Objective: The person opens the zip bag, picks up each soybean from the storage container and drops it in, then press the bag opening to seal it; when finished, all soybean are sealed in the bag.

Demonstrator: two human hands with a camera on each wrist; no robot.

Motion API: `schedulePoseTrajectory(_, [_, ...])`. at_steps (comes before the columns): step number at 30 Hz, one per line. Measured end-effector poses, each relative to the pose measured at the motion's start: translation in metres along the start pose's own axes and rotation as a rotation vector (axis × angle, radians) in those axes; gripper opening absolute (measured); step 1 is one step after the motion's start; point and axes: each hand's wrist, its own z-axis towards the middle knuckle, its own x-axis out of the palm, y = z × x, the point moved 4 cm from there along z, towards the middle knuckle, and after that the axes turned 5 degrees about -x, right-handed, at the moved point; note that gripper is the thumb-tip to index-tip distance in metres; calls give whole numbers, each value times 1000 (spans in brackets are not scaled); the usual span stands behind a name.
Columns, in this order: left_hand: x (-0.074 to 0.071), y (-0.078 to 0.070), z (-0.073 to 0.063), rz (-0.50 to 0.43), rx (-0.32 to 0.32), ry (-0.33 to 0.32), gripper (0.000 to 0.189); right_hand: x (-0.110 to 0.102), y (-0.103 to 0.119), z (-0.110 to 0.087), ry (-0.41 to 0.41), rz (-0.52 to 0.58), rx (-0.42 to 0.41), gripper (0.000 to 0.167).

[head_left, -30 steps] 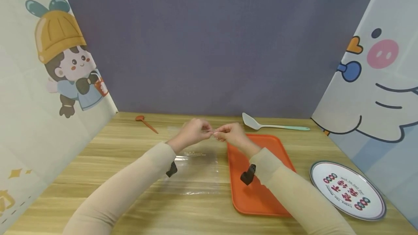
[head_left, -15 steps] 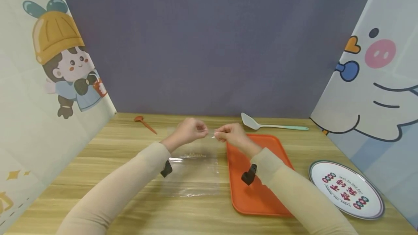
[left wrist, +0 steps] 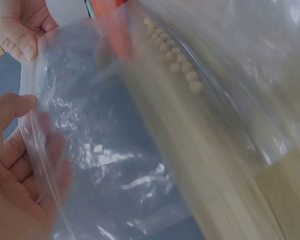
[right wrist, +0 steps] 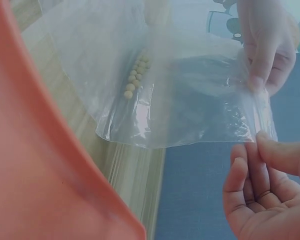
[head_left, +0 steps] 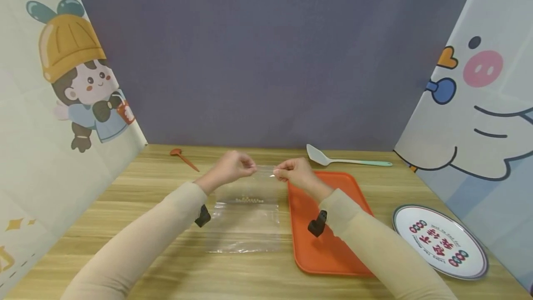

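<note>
A clear zip bag [head_left: 245, 226] lies partly on the table, its far edge lifted between my two hands. Small round beige balls [right wrist: 135, 77], which look like dried beans, sit in a row along a fold of the bag. My left hand [head_left: 235, 168] pinches the zip edge between thumb and fingers, as the left wrist view shows. At the right corner of that same edge, my right hand [head_left: 294, 171] pinches with thumb and forefinger. The zip strip [left wrist: 42, 160] runs taut from one hand to the other.
An orange tray [head_left: 329, 258] lies right of the bag, under my right forearm. Beyond it is a spatula [head_left: 320, 155] with a pale green handle. A printed white plate [head_left: 441, 240] stands at the right. A small brown spoon [head_left: 183, 158] lies back left.
My left hand has slid leftward along the bag's zip edge, away from the right hand, which stays at its corner. More of the edge shows between them.
</note>
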Motion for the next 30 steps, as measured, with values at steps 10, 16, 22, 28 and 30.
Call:
schedulePoseTrajectory(10, [-10, 14, -7, 31, 32, -28, 8, -3, -3, 0, 2, -27, 7, 14])
schedulePoseTrajectory(16, [-13, 21, -9, 27, 20, -36, 9, -5, -5, -1, 4, -38, 3, 14])
schedulePoseTrajectory(22, [-16, 28, -13, -18, 0, -29, 9, -6, -7, -1, 5, -37, -8, 15])
schedulePoseTrajectory(28, [-20, 35, -17, -37, -21, -20, 8, -7, -8, -1, 8, -45, -6, 14])
schedulePoseTrajectory(30, [-22, 37, -19, -32, -14, -17, 8, -7, -8, -2, 8, -52, -13, 15])
